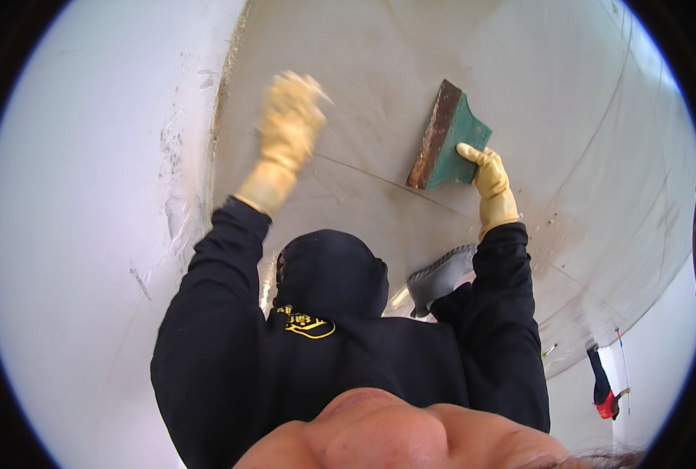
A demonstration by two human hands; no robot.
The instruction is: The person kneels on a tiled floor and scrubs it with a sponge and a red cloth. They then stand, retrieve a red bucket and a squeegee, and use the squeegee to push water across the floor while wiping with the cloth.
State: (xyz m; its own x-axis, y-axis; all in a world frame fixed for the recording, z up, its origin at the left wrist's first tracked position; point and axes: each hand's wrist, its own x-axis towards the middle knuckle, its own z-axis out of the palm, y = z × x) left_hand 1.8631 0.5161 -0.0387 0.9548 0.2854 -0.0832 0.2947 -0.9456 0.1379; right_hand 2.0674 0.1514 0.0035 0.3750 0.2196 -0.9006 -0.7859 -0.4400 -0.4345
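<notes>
Both my hands wear pale yellow rubber gloves. My right hand (pixel 489 180) grips a green scraper (pixel 463 141) by its narrow end, thumb laid along its face. A wide brown, rusty-looking edge of the scraper faces left, just over the grey floor (pixel 363 94). To the left, my left hand (pixel 288 125) is raised near the foot of the white wall, fingers curled and smeared by motion. A whitish sliver shows at its fingertips; I cannot make out what it is.
The white wall (pixel 90 180) has dirty, chipped patches along its base. A thin dark seam crosses the floor between my hands. Below them are my bent knee (pixel 332 273) and a grey boot (pixel 440 279). At lower right, a person in red (pixel 606 406) stands near a thin pole (pixel 623 359).
</notes>
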